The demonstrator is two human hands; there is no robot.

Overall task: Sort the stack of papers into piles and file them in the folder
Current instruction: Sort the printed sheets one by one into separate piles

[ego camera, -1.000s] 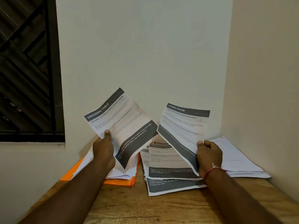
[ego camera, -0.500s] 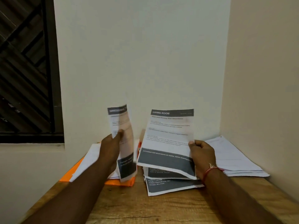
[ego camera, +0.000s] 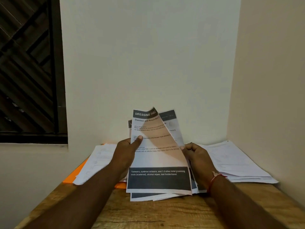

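Note:
A "Dressing Table" sheet [ego camera: 155, 156] stands nearly upright over the middle of the desk. My left hand [ego camera: 127, 151] pinches its left edge, thumb on the front. Behind it is a second sheet [ego camera: 173, 124], and my right hand [ego camera: 195, 156] grips the papers' right edge. Under them lies a small pile of printed sheets [ego camera: 148, 196]. An orange folder [ego camera: 74, 175] lies at the left with a white paper pile [ego camera: 95, 161] on it. Another white pile [ego camera: 234, 161] lies at the right by the wall.
The wooden desk [ego camera: 156, 214] sits in a corner, with a white wall behind and a beige wall [ego camera: 272, 80] close on the right. A dark latticed window [ego camera: 28, 66] is at the upper left. Bare wood shows along the near edge.
The two sheets were held apart, one in each hand. My left hand has swung the "Dressing Table" sheet rightward in front of the "Living Room" sheet, so both hands now meet at the middle.

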